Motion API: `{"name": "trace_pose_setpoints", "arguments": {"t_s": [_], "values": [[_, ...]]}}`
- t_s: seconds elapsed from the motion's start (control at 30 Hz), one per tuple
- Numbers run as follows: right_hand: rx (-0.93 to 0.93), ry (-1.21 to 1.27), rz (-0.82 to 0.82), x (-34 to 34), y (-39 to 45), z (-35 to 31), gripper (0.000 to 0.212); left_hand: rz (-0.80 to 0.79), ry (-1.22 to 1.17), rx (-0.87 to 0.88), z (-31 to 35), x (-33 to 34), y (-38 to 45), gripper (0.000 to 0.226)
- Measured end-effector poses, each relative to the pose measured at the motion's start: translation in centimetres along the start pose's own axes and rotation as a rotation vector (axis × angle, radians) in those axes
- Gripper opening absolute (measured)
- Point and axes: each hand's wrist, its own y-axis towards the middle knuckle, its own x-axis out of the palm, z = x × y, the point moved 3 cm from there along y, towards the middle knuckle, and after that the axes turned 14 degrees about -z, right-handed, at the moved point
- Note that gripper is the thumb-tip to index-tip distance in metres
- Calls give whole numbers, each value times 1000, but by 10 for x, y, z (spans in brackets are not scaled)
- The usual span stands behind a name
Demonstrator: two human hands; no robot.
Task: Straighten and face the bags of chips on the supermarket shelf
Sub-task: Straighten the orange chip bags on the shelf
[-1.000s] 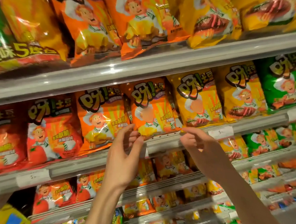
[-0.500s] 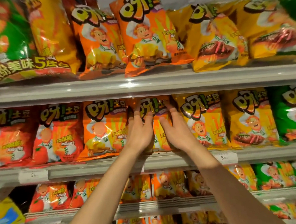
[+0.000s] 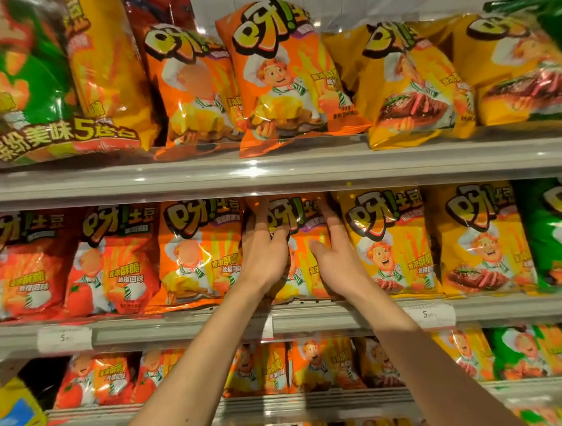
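An orange chip bag [image 3: 298,211] stands upright in the middle of the middle shelf [image 3: 181,329], its front facing me. My left hand [image 3: 266,253] lies against its left side, fingers reaching up to the bag's top corner. My right hand [image 3: 338,262] holds its right side, fingers pointing up and thumb across the front. Much of the bag's face is hidden behind both hands. Another orange bag [image 3: 196,255] touches it on the left and a yellow bag [image 3: 388,238] on the right.
Red bags [image 3: 110,258] and a green bag [image 3: 556,226] fill the rest of the row. On the upper shelf [image 3: 270,170] an orange bag [image 3: 283,76] overhangs the shelf lip. Price tags [image 3: 64,337] [image 3: 429,315] sit on the rail. More bags [image 3: 316,363] line the lower shelf.
Both hands rose from the shelf rail onto the orange bag and now sit slightly further apart on its sides. The camera has tilted up, showing more of the top shelf.
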Motion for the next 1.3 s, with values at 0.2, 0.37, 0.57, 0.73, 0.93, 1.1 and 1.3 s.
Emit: {"name": "trace_pose_setpoints", "arguments": {"t_s": [0.2, 0.37, 0.57, 0.73, 0.93, 1.1, 1.3], "values": [[13, -16, 9, -3, 13, -8, 63, -48, 13, 39, 5, 0, -6, 61], [77, -25, 24, -1, 17, -8, 68, -44, -2, 47, -9, 1, 5, 61], [84, -15, 44, 2, 8, -12, 69, -38, -72, 49, -7, 0, -4, 81], [191, 4, 8, 12, -12, 7, 75, -92, -208, -21, -15, 7, -25, 83], [245, 69, 48, 11, 5, 4, 96, -109, -224, -88, -8, 0, -3, 65], [248, 96, 71, 4, 11, 4, 81, -84, -244, -126, -5, -1, 6, 60], [258, 91, 42, 3, 15, 3, 76, -133, -284, -124, -1, -5, 10, 57]]}}
